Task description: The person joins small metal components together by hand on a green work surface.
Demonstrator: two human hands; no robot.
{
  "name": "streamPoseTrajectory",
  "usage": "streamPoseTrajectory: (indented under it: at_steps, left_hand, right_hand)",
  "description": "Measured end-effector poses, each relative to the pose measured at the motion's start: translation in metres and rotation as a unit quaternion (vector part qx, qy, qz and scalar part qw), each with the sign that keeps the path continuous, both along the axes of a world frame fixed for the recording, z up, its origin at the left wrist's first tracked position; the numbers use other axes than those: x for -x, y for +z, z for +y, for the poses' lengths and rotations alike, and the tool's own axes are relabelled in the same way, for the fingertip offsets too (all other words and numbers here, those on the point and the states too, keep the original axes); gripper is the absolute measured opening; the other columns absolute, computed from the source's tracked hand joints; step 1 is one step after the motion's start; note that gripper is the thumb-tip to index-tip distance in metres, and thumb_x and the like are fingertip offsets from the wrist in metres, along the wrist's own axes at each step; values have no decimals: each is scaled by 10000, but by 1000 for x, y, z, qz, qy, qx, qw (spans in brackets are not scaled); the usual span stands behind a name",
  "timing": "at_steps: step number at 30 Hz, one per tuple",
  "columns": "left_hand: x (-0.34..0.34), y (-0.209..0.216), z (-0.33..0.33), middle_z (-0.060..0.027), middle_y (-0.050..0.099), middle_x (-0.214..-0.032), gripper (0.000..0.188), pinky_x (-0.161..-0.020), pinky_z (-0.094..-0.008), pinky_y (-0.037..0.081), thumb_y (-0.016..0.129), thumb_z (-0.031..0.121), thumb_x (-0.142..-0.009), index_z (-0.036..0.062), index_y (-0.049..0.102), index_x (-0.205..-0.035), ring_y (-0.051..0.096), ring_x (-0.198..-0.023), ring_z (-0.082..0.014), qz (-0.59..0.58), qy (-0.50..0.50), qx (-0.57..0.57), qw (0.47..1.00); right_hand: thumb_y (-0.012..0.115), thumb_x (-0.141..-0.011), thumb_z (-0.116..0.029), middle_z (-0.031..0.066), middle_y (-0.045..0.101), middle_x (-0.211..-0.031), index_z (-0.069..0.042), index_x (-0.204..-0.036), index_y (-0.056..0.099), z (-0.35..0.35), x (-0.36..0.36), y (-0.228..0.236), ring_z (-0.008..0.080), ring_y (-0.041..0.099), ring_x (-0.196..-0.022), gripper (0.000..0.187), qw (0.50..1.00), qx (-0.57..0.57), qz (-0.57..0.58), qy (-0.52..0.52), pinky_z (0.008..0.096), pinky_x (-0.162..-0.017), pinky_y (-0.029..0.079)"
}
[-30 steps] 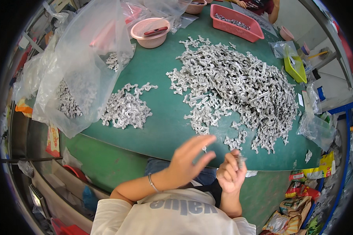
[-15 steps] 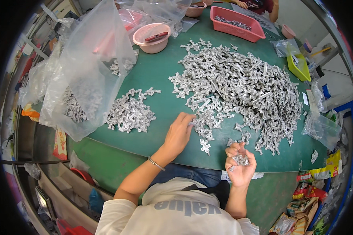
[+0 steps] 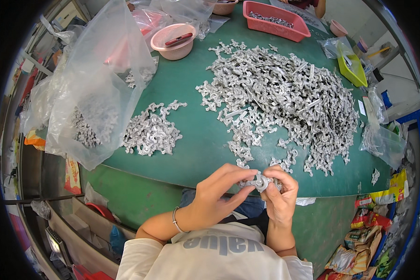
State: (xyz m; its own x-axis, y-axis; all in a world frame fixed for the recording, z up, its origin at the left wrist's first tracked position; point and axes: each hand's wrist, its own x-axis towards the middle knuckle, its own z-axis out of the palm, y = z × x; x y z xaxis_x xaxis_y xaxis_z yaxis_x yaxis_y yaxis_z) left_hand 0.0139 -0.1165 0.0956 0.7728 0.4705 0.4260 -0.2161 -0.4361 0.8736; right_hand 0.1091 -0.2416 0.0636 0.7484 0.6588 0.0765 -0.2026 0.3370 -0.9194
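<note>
At the table's near edge my two hands meet around small silvery metal castings [image 3: 261, 182]. My left hand [image 3: 221, 189] pinches one casting between thumb and fingers. My right hand [image 3: 281, 193] is closed around castings at the same spot; how many it holds is partly hidden by the fingers. Just beyond the hands a large heap of the same grey castings [image 3: 284, 93] spreads over the green table [image 3: 196, 154], with loose ones trailing toward me. A smaller pile [image 3: 152, 130] of them lies to the left.
A big clear plastic bag [image 3: 93, 88] with castings in it stands at the left edge. Farther back are a pink bowl [image 3: 173, 52] with a red-handled tool, a pink tray [image 3: 277, 29] of metal parts and a yellow-green bin [image 3: 352, 70]. Another person's arm shows at the far end.
My left hand has moved from the heap's near edge, right and toward me, to meet my right hand. It now holds a casting against those in the right hand.
</note>
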Motion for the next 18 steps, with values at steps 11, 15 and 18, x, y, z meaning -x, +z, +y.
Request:
streamPoseTrajectory:
  at_steps: [11,15,18]
  left_hand:
    - [6,11,-4,-132,585,-864,383,-629,-272,484,692,-89,-616,-31,568,-975,579,-728,-200,-45,-35,-38,998]
    - [7,10,-5,-137,586,-873,384,-636,-272,484,691,-91,-615,-31,568,-973,584,-742,-206,-41,-43,-38,998]
    - [8,11,-5,-139,587,-876,384,-640,-271,484,688,-96,-616,-31,567,-974,585,-747,-206,-41,-45,-35,998]
  right_hand:
    - [503,-800,2,119,521,-837,73,-949,518,-8,9,8,50,350,-489,166,979,-110,168,47,192,-394,236]
    - [479,-813,1,137,531,-869,69,-958,499,-8,10,8,49,352,-488,162,972,-130,184,60,189,-394,246]
    - [472,-820,-4,148,531,-895,66,-966,490,-9,11,9,48,359,-492,162,969,-135,196,62,186,-400,258]
